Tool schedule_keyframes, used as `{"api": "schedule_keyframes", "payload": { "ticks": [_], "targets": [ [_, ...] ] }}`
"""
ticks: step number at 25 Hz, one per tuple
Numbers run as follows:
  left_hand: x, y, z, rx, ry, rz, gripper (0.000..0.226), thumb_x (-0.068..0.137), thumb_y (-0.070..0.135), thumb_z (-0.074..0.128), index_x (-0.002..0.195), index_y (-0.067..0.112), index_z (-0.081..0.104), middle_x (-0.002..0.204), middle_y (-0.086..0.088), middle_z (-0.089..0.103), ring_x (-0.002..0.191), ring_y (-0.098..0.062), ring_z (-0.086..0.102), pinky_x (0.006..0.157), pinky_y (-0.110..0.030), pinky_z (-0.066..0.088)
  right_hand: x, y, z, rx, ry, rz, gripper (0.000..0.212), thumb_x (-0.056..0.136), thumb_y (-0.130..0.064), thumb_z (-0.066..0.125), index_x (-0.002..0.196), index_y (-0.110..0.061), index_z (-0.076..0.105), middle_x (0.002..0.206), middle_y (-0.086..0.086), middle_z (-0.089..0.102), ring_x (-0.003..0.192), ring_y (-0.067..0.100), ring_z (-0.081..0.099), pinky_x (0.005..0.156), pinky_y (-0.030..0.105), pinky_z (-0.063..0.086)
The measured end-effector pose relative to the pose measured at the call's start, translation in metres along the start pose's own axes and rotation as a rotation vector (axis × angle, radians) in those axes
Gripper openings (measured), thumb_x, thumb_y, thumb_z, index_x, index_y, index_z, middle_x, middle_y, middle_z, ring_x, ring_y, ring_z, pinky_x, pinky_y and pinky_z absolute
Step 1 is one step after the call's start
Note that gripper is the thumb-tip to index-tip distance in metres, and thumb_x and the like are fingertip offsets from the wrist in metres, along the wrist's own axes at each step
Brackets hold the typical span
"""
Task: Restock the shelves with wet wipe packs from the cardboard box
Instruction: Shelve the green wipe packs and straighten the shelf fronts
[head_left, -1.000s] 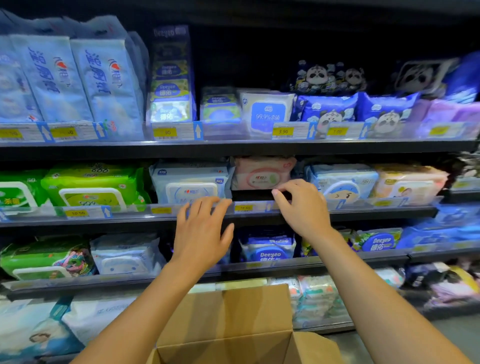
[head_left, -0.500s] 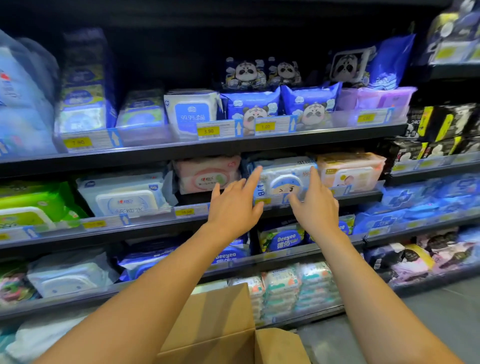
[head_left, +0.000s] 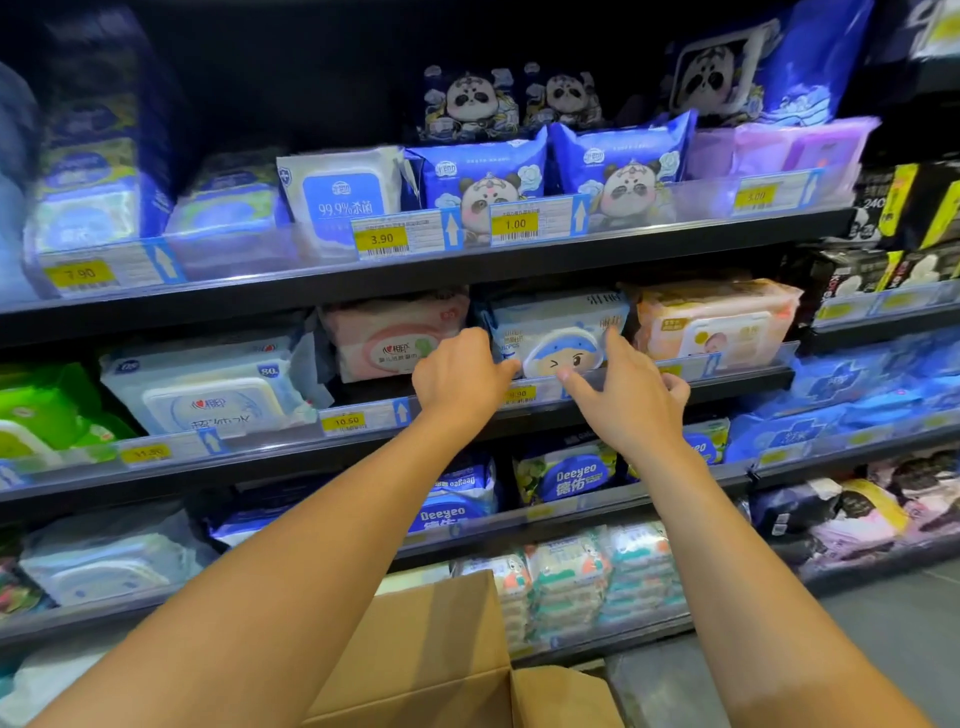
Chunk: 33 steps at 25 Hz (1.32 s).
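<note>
Left hand (head_left: 460, 382) now grips wipe pack (head_left: 550, 325), right hand (head_left: 631, 402) fingers (head_left: 614, 345) straight against it, cardboard box (head_left: 441, 639) below

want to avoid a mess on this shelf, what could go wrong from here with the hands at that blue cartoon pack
The blue cartoon pack sits tight between the pink pack and the peach pack, so tugging it with the left hand and right hand could drag a neighbour askew. Both hands cross the clear price rail and might knock a tag loose.
</note>
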<state>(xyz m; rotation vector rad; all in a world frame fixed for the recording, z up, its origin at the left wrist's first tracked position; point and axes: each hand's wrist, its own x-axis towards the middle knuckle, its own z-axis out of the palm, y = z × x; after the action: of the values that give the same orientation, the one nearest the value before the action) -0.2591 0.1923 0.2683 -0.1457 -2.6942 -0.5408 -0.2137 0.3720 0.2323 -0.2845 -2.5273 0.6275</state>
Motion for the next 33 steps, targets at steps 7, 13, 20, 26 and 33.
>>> {"api": "schedule_keyframes", "payload": {
  "ticks": [7, 13, 20, 26, 33],
  "targets": [
    [0.006, -0.001, 0.005, 0.011, 0.019, -0.026, 0.046, 0.087, 0.065, 0.068, 0.088, 0.020, 0.061, 0.082, 0.000, 0.067, 0.078, -0.028, 0.064, 0.064, -0.035, 0.044, 0.004, 0.003, 0.009, 0.025, 0.022, -0.009, 0.070, 0.094, -0.065, 0.051, 0.149, -0.023, 0.038, 0.145, -0.005, 0.052, 0.139, 0.020, 0.042, 0.108, 0.052, 0.031],
    [0.003, -0.003, 0.008, -0.013, -0.010, -0.009, 0.048, 0.090, 0.065, 0.064, 0.083, 0.018, 0.058, 0.076, 0.000, 0.067, 0.070, -0.026, 0.064, 0.053, -0.034, 0.044, -0.001, 0.028, -0.009, 0.186, 0.243, 0.077, 0.048, 0.097, -0.043, 0.059, 0.139, -0.023, 0.053, 0.137, 0.001, 0.055, 0.130, 0.027, 0.047, 0.104, 0.048, 0.038],
    [0.003, 0.003, 0.011, -0.023, 0.007, 0.001, 0.043, 0.092, 0.061, 0.065, 0.084, 0.019, 0.059, 0.075, 0.000, 0.067, 0.070, -0.025, 0.064, 0.054, -0.034, 0.045, 0.003, 0.072, -0.025, 0.046, 0.030, 0.162, 0.074, 0.099, -0.057, 0.048, 0.162, -0.030, 0.019, 0.170, 0.000, 0.014, 0.156, 0.024, 0.010, 0.123, 0.056, 0.013],
    [0.009, 0.008, 0.017, -0.004, 0.014, 0.016, 0.043, 0.092, 0.061, 0.066, 0.086, 0.018, 0.060, 0.077, -0.001, 0.067, 0.074, -0.027, 0.064, 0.061, -0.039, 0.054, 0.009, 0.081, -0.029, 0.056, -0.089, 0.137, 0.078, 0.098, -0.068, 0.040, 0.163, -0.035, 0.012, 0.172, -0.006, -0.002, 0.158, 0.017, 0.004, 0.123, 0.062, 0.001],
    [0.007, 0.011, 0.018, 0.015, 0.016, 0.048, 0.043, 0.093, 0.060, 0.064, 0.087, 0.018, 0.060, 0.080, -0.002, 0.067, 0.076, -0.028, 0.065, 0.057, -0.034, 0.047, 0.011, 0.080, -0.022, 0.056, -0.079, 0.141, 0.083, 0.097, -0.065, 0.046, 0.163, -0.033, 0.007, 0.172, -0.004, -0.007, 0.158, 0.021, 0.001, 0.122, 0.063, 0.000]
  ]
}}
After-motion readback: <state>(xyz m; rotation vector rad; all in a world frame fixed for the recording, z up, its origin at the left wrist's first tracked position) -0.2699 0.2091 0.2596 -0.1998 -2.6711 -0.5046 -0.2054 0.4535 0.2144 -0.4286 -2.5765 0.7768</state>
